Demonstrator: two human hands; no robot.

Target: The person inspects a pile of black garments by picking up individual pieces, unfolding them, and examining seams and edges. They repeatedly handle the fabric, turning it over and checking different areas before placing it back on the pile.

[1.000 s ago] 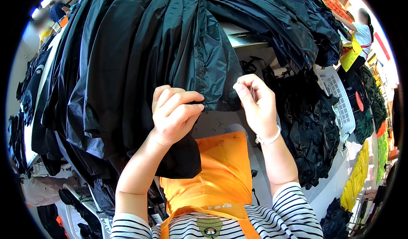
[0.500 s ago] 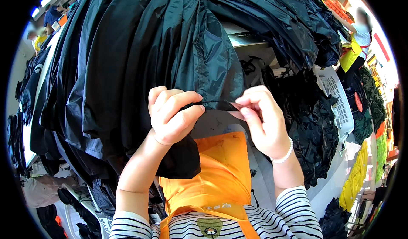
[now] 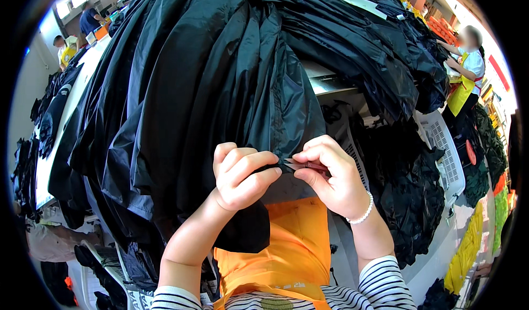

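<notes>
A large heap of shiny black fabric garments (image 3: 193, 90) hangs down toward me from a table. My left hand (image 3: 241, 178) pinches the lower edge of one black garment (image 3: 297, 120) between thumb and forefinger, beside its vertical seam. Close by on the right, my right hand (image 3: 333, 175) is closed around small thread snips (image 3: 313, 167) with a reddish body. Their pale pointed tips face the left fingertips at the garment's edge. Whether the blades touch a thread is too small to see. Some of the snips is hidden inside my palm.
White plastic baskets (image 3: 445, 153) stand at the right, near crumpled black fabric (image 3: 410, 183). An orange apron (image 3: 281, 244) covers my front. A person in a yellow apron (image 3: 460, 92) works at the far right; others (image 3: 91, 19) are at the far left. Yellow fabric (image 3: 464, 252) lies lower right.
The snips' tips have come leftward, nearer my left fingertips, and my hands are closer together. Both hands and the fabric sit lower in view, as the view itself has tilted up.
</notes>
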